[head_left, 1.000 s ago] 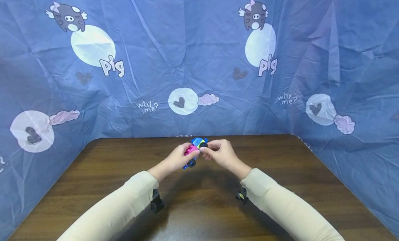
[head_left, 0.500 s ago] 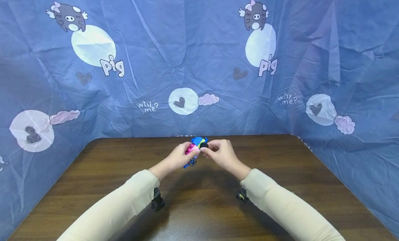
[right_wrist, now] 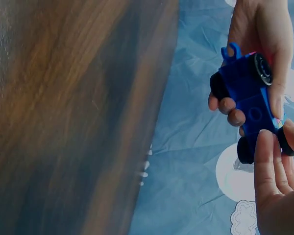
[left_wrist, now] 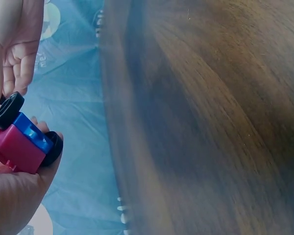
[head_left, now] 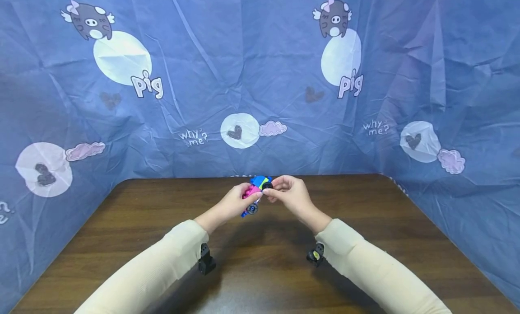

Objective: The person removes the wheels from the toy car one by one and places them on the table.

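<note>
A small toy car (head_left: 251,192) is held up over the far part of the table. It has a pink rear body, a blue and yellow-green cab, and black wheels. My left hand (head_left: 232,203) grips the pink body, thumb on top. With thumb and fingers, my right hand (head_left: 295,197) pinches the car at a black front wheel (head_left: 266,186). The right wrist view shows the blue underside (right_wrist: 247,98), a blue hook at its rear end, and my right fingertips against the front. Part of the cab is hidden behind my hands in the left wrist view.
The brown wooden table (head_left: 260,269) reaches back to a blue printed curtain (head_left: 280,65), which also hangs along both sides. Black wrist cameras are strapped at the left sleeve (head_left: 154,255) and the right sleeve (head_left: 369,260).
Both hands have shifted slightly up and right in the head view, with the toy car in them. The car has turned a little. The grip looks the same.
</note>
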A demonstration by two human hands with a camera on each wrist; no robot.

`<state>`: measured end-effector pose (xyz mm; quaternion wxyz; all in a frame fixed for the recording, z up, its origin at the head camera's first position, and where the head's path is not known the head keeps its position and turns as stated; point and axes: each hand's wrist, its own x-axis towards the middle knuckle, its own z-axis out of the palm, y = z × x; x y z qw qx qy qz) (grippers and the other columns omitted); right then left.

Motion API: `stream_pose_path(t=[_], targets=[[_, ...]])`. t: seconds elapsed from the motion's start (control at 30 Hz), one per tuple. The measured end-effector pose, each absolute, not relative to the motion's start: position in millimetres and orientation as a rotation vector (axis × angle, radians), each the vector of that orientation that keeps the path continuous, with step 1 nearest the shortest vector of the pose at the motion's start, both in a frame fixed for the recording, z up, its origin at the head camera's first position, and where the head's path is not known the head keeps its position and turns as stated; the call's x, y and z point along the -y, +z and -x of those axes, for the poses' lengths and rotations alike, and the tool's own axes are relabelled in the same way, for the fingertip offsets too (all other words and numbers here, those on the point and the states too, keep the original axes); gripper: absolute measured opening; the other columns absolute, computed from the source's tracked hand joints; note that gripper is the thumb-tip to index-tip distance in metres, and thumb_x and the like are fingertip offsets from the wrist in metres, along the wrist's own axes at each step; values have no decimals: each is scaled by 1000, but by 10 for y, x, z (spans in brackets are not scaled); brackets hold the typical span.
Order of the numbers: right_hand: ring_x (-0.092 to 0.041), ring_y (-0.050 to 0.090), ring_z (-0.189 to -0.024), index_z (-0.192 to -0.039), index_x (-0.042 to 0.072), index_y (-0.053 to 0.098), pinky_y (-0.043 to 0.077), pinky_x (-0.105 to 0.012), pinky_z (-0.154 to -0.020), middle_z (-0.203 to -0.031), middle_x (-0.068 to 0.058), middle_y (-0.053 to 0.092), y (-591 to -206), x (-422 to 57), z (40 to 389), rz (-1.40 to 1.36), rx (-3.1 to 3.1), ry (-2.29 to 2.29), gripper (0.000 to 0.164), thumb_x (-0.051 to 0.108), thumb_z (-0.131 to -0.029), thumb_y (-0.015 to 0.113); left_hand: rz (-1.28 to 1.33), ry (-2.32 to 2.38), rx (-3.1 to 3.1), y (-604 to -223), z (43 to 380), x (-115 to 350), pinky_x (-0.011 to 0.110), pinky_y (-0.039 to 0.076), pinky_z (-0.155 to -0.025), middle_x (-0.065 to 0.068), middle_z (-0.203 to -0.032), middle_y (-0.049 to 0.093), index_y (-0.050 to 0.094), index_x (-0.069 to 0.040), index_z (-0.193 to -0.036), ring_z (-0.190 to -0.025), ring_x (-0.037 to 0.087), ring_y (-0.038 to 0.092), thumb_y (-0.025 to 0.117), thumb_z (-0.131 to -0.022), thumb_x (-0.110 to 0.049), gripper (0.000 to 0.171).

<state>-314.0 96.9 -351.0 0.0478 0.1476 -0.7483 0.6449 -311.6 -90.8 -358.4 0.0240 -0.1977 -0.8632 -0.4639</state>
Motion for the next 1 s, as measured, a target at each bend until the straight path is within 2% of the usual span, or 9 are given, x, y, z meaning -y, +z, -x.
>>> stream_pose_path(t=[0.23,0.43,0.57,0.63,0.77,0.9,1.0], targets=[[-11,66,-59,-104,-13,60,58,-32,-63,-73,-7,71,-3531,-969,3111,-477,2218,2064,27,-2,-83,72,562,-1469,2678,-3613,3121,916,24,50,-64,12,-88,64,59,5,-104,-73,12,58,62,-95,-23,29],[-15,68,-64,-111,-15,61,59,-30,-65,-90,-27,70,-3517,-990,3102,-523,2179,2087,27,-6,-86,66,540,-1569,2681,-3625,3103,926,22,47,-55,10,-85,63,58,5,-105,-62,9,54,61,-95,-22,29],[-11,67,-65,-113,-14,62,59,-35,-68,-94,-33,67,-3496,-1013,3086,-558,2185,2036,26,-5,-88,64,523,-1680,2700,-3634,3086,931,23,47,-60,10,-89,62,56,6,-111,-69,10,55,57,-97,-22,32],[-10,67,-64,-113,-14,62,59,-38,-69,-93,-32,68,-3482,-1026,3077,-574,2191,2000,26,-4,-89,64,522,-1723,2704,-3632,3078,933,24,49,-67,12,-95,63,55,7,-116,-77,10,56,55,-98,-22,34],[-10,67,-64,-113,-13,63,59,-36,-68,-91,-29,69,-3464,-1055,3085,-575,2182,1964,26,-3,-89,64,577,-1826,2690,-3621,3065,941,26,51,-80,18,-107,62,48,10,-128,-88,11,59,49,-101,-21,41],[-10,67,-65,-113,-13,63,58,-30,-66,-92,-30,69,-3458,-1083,3108,-553,2154,1984,26,-3,-89,64,659,-1948,2665,-3617,3058,972,26,52,-79,21,-109,61,40,13,-134,-84,8,60,41,-103,-18,44],[-10,67,-65,-113,-14,62,58,-29,-65,-92,-30,69,-3450,-1106,3120,-533,2144,2003,27,-4,-88,64,697,-1985,2645,-3618,3061,993,23,51,-76,19,-106,62,39,14,-134,-81,5,59,40,-103,-16,43]])
